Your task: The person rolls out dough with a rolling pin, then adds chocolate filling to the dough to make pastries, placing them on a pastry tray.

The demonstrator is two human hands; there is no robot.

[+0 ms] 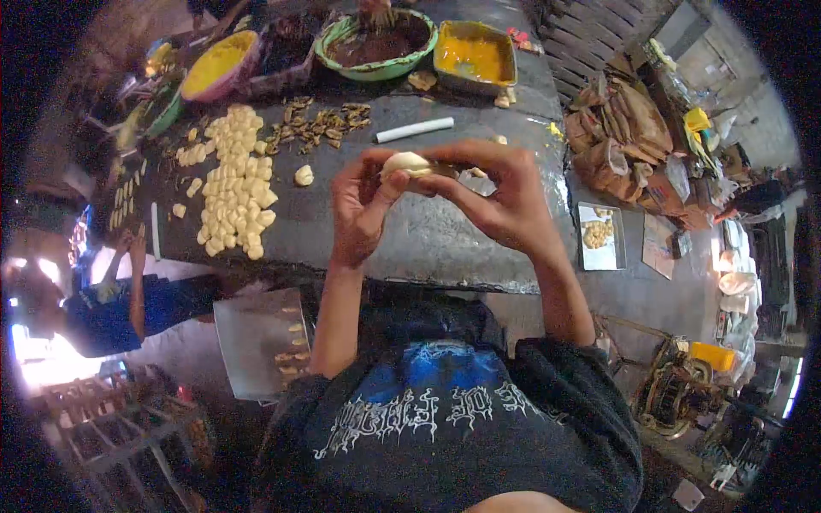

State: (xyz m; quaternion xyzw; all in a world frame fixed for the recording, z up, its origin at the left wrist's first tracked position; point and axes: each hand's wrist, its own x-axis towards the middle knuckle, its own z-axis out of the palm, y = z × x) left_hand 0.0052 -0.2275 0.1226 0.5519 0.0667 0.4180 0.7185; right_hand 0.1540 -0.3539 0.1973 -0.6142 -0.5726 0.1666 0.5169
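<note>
Above the front part of the dark table (445, 235), my left hand (366, 201) and my right hand (505, 192) are raised close together. Between their fingertips they hold a pale dough piece (406, 162), with fingers and thumbs of both hands pressed on it. Under my right fingers the piece is partly hidden. A single dough ball (304, 176) rests to the left of my left hand. Beyond my hands lies a white rolling pin (415, 130). Many pale dough pieces (235, 184) are spread in a cluster farther left, beside a pile of brown strips (321, 124).
At the back stand a green basin (376, 68) of dark filling with a hand in it, a tray of orange-yellow liquid (475, 56) and a pink bowl (221, 68). A co-worker (141, 303) is at the left, near a metal tray (248, 342). Brown sacks (629, 128) lie right.
</note>
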